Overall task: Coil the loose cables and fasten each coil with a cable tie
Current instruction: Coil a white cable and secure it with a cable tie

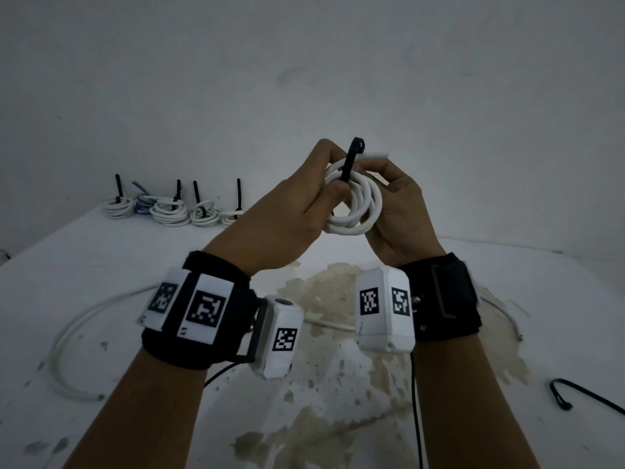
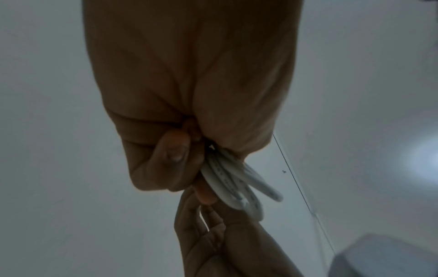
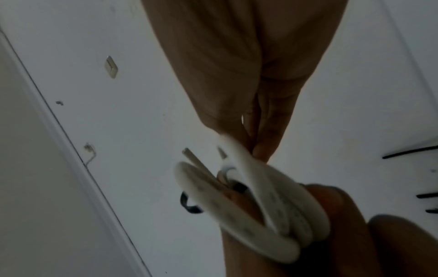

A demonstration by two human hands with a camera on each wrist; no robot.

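Observation:
A white cable coil (image 1: pixel 358 208) is held up above the table between both hands. My left hand (image 1: pixel 323 194) grips its left side, fingers curled through the loops. A black cable tie (image 1: pixel 349 162) stands up across the coil by the left thumb, its head end at the top. My right hand (image 1: pixel 387 192) pinches the coil's right side. The cable's cut end (image 1: pixel 377 153) pokes out to the right at the top. The left wrist view shows the coil (image 2: pixel 233 184) under the curled fingers (image 2: pixel 173 150). The right wrist view shows the coil (image 3: pixel 272 206) and the tie (image 3: pixel 189 204).
Several tied coils (image 1: pixel 169 211) with upright black ties line the table's back left edge. A loose white cable (image 1: pixel 66 343) curves over the stained white table (image 1: pixel 338 418) and runs behind my wrists. A spare black cable tie (image 1: pixel 575 396) lies at the right.

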